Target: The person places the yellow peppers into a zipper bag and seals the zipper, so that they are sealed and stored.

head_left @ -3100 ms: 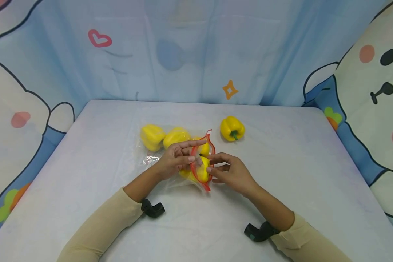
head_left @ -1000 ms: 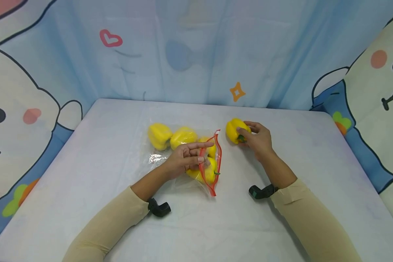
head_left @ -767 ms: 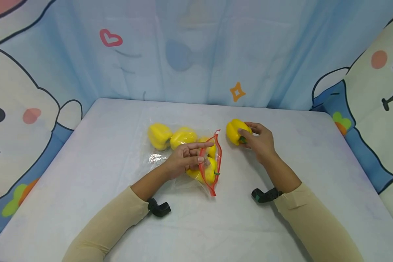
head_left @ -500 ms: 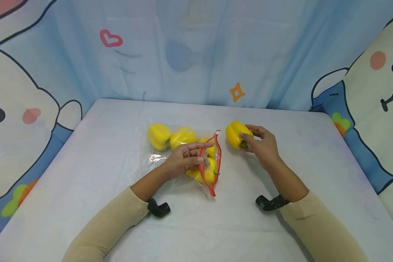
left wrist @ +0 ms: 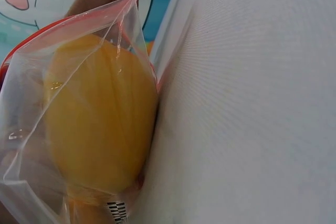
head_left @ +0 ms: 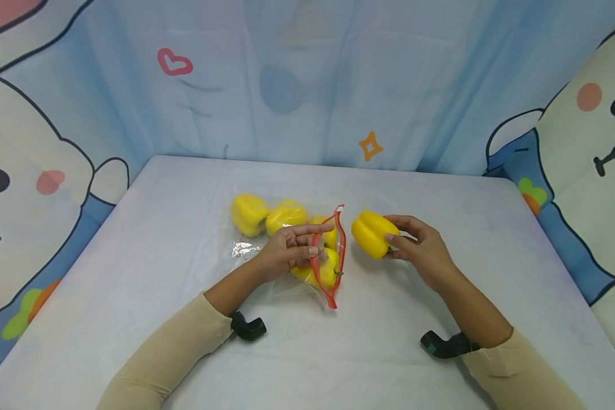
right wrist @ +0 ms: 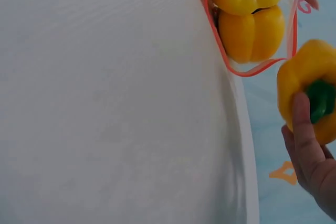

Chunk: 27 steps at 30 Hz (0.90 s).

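Note:
A clear zip bag (head_left: 246,249) with a red-edged mouth lies on the table, its mouth facing right and standing open. Inside are several yellow bell peppers (head_left: 249,214); two of them (right wrist: 251,34) show through the mouth in the right wrist view. My left hand (head_left: 285,250) holds the bag by its upper edge, thumb at the red strip and index finger stretched across the mouth. To the right of the bag, my right hand (head_left: 425,250) grips another yellow bell pepper (head_left: 373,234) between thumb and fingers, its green stem (right wrist: 319,100) toward the palm.
A white cloth covers the table (head_left: 297,364). Behind it hangs a blue printed curtain (head_left: 307,85), with cartoon figures at both sides. Black wrist cameras (head_left: 248,327) sit on both wrists, low over the cloth.
My right hand has left the bag's mouth, taken the lone bell pepper from the table's far side and brought it nearer to me. My left hand has stayed at the bag.

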{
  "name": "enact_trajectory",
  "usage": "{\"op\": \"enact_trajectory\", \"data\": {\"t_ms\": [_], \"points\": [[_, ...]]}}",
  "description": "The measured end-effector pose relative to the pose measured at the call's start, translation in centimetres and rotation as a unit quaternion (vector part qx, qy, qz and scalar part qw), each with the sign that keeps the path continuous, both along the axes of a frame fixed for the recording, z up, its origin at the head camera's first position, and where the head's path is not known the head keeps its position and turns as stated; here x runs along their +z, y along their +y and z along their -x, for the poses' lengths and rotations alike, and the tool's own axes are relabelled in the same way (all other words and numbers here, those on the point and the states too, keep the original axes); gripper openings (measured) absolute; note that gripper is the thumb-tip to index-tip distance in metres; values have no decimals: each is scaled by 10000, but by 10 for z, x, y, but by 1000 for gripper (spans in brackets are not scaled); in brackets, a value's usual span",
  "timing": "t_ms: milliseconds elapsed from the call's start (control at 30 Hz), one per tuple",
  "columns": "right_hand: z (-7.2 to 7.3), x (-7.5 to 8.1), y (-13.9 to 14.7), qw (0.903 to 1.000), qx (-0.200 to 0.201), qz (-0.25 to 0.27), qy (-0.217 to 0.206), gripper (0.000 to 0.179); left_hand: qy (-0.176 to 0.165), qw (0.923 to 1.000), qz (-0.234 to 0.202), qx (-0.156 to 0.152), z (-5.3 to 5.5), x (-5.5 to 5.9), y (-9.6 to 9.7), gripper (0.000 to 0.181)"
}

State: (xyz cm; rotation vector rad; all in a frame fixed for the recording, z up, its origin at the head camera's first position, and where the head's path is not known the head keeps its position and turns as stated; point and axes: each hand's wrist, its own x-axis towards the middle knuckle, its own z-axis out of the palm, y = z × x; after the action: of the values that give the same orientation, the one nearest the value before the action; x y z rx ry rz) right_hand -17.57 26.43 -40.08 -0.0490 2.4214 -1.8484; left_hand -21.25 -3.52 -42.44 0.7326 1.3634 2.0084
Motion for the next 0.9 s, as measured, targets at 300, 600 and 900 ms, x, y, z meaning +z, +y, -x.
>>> {"op": "enact_trajectory", "data": {"t_ms": [300, 600, 900], "points": [[-15, -8, 12, 9931, 830, -510, 657, 40, -17, 10000, 8, 21, -1, 1, 0, 65], [-20, -14, 20, 9710, 1821, -489, 1468, 36, 23, 9999, 80, 57, 0, 0, 0, 60], [-20, -19, 27, 9589, 2433, -552, 1350, 39, 22, 10000, 49, 27, -1, 0, -1, 62]]}}
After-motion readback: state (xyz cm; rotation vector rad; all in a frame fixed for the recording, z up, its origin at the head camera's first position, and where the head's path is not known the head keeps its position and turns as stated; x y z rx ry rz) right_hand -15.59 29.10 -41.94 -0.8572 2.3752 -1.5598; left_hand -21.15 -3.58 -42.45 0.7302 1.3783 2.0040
